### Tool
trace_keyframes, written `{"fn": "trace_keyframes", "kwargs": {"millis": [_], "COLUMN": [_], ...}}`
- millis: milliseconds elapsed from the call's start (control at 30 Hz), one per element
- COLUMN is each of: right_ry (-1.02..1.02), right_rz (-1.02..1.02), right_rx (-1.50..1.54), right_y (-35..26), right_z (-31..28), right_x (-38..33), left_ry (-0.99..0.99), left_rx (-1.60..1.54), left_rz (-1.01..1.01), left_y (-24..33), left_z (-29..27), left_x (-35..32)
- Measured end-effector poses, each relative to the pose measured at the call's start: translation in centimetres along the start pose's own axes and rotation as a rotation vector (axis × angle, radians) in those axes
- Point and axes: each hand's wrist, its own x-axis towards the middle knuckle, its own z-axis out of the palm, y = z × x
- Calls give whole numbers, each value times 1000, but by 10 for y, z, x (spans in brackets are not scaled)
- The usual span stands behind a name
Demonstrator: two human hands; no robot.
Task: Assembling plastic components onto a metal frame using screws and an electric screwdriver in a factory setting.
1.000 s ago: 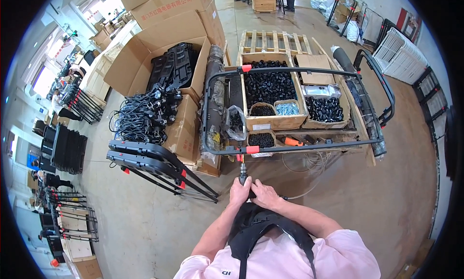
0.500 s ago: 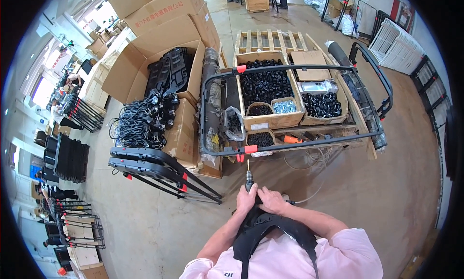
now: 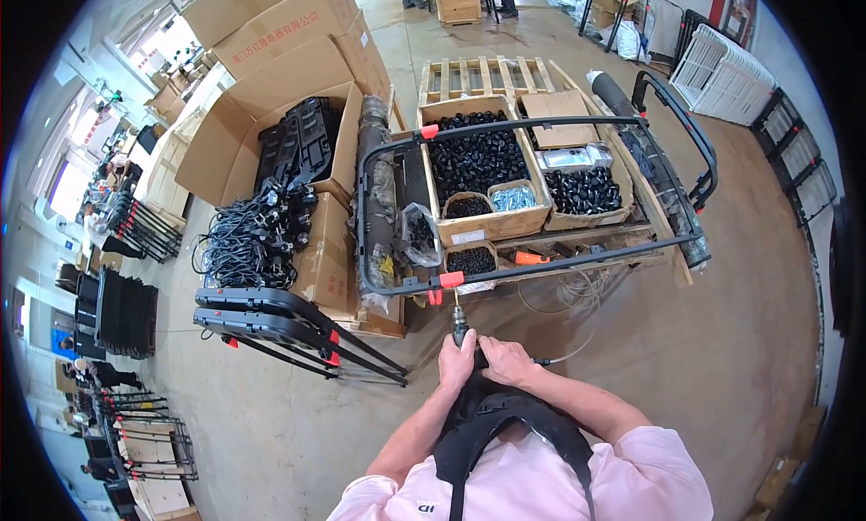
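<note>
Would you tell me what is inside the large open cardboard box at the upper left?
The cardboard box holds stacked black flat parts; whatever lies beneath them is covered.

matt black metal frame (image 3: 541,124) with glossy orange plastic clips (image 3: 448,280); rough brown cardboard boxes (image 3: 271,115); bare wooden pallet (image 3: 483,74); my driver (image 3: 459,322) dull metal.

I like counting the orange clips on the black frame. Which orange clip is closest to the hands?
The orange clip on the black tube frame's near bar, just above the tool tip. The other clip sits on the far bar.
</note>
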Motion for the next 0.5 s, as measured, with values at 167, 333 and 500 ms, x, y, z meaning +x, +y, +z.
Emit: {"fn": "trace_keyframes", "kwargs": {"millis": [167, 333, 500], "right_ry": [-20, 4, 27], "right_rz": [36, 14, 7], "right_rx": [23, 43, 46], "right_y": [3, 4, 7], "right_z": [2, -1, 0], "right_x": [6, 8, 12], "left_ry": [-38, -61, -70], "left_rx": [42, 64, 91], "left_rz": [-20, -17, -48], "left_y": [5, 8, 20], "left_z": [-2, -4, -8], "left_x": [6, 9, 9]}}
